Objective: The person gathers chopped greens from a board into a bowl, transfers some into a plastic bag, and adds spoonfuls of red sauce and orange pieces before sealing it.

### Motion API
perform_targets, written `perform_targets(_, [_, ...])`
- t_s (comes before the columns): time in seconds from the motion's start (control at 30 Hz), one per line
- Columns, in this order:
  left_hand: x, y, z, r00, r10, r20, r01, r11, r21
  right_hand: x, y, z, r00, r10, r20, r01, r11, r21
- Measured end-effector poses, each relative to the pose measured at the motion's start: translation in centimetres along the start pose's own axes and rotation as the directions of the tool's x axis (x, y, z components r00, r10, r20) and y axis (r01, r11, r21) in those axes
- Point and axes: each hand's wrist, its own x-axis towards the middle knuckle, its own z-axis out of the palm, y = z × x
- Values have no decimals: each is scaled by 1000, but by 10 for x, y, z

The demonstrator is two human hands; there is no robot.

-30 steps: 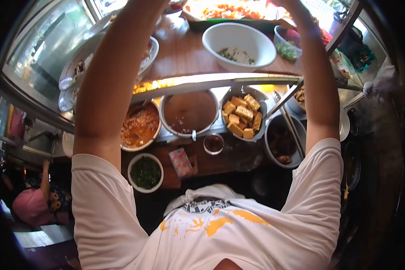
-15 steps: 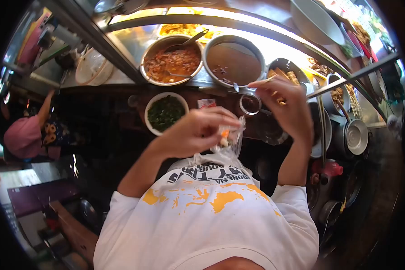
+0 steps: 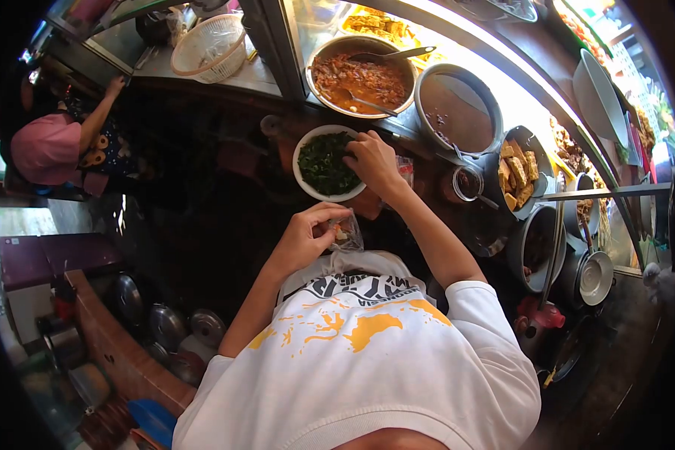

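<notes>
My left hand point(image 3: 313, 232) is closed on the top of a clear plastic bag point(image 3: 346, 235) just in front of my shirt. Pale and orange bits of food show through the bag. Above it stands a white bowl point(image 3: 300, 174) full of chopped green leaves point(image 3: 325, 163). Over the bowl's right side is my right hand point(image 3: 373, 160), its fingers pinched together at the leaves; anything between them is too small to make out. A small jar of dark red sauce point(image 3: 467, 182) stands to the right of this hand.
Behind the bowl are a pot of red stew point(image 3: 364, 84) and a pot of brown broth point(image 3: 458, 109). Fried pieces point(image 3: 517, 174) fill a pan at the right. A white basket point(image 3: 210, 49) sits at the back left. Another person in pink point(image 3: 46, 148) is at the far left.
My right hand has moved from beside the sauce jar to the leaves in the bowl. The view has turned, and the pots and bowl now appear farther right.
</notes>
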Motion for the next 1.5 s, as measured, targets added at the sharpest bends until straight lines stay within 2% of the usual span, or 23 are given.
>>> perform_targets(0.03, [1,-1,-2,1000,4,-10,-4,1000,-19,3,-1,3,1000,10,28,-8,999,-51])
perform_targets(0.13, [4,-10,-5,999,22,-36,-25,997,-76,4,1,-5,997,73,24,-74,997,39])
perform_targets(0.17, [6,-11,-6,999,27,-43,-31,995,-96,3,3,-12,999,44,-28,-41,994,106])
perform_targets(0.23, [9,-8,-9,997,30,-67,-36,996,-87,6,5,-29,985,148,89,-168,943,287])
perform_targets(0.27, [12,-6,-10,997,30,-73,-36,996,-83,6,9,-35,968,197,153,-241,898,367])
perform_targets(0.3, [15,-7,-10,996,32,-79,-41,994,-104,5,15,-33,968,184,172,-243,859,451])
perform_targets(0.4, [23,-11,-11,995,41,-93,-55,986,-156,1,21,-37,863,223,453,-504,441,743])
perform_targets(0.5, [29,-13,-14,992,48,-115,-69,980,-187,-4,10,-48,853,222,473,-520,283,806])
perform_targets(0.6, [35,-19,-15,990,43,-131,-68,978,-195,-9,5,-53,863,187,470,-504,244,829])
perform_targets(0.7, [37,-26,-15,991,30,-131,-56,978,-200,-12,4,-49,905,182,385,-425,335,841])
perform_targets(0.8, [36,-25,-15,992,23,-127,-51,975,-216,-14,-3,-47,938,200,282,-337,706,623])
perform_targets(0.83, [35,-25,-16,992,21,-127,-48,976,-213,-16,-4,-41,961,203,186,-275,751,600])
perform_targets(0.93, [33,-24,-17,989,18,-146,-46,980,-192,-15,-1,-41,948,233,216,-317,754,575])
perform_targets(1.03, [31,-27,-18,987,17,-158,-46,982,-181,-15,0,-43,951,212,224,-307,718,625])
perform_targets(1.13, [32,-26,-17,985,29,-169,-62,978,-198,-16,5,-41,926,230,299,-376,500,780])
perform_targets(1.23, [32,-27,-18,985,32,-171,-64,980,-188,-19,-2,-49,922,204,330,-382,339,859])
perform_targets(1.33, [34,-30,-18,987,35,-154,-64,980,-188,-20,0,-45,949,149,280,-312,592,743])
perform_targets(1.43, [33,-26,-16,989,32,-144,-64,973,-222,-20,-7,-46,946,196,259,-318,726,610])
perform_targets(1.5, [34,-26,-15,988,28,-154,-65,969,-238,-20,-6,-49,948,196,251,-315,676,666])
